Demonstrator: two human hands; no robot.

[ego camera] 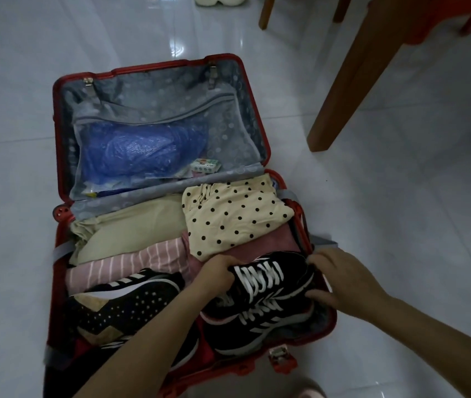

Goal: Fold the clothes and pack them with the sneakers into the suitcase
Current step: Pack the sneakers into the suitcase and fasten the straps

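Note:
A red suitcase [56, 225] lies open on the floor. Its near half holds folded clothes: a cream polka-dot garment [234, 216], a beige piece [131, 225], a pink striped piece [131, 265]. A black sneaker with white stripes [131, 308] lies on its side at the near left. A second black sneaker with white laces [268, 285] sits at the near right, over what looks like another shoe [245, 334]. My left hand [217, 275] grips its collar end. My right hand [340, 280] holds its toe end by the suitcase's right wall.
The raised lid has a grey mesh pocket holding a blue plastic bag [139, 150] and a small box [205, 166]. Wooden table legs [352, 73] stand to the right. A white object [218, 0] lies on the tiled floor at the far top.

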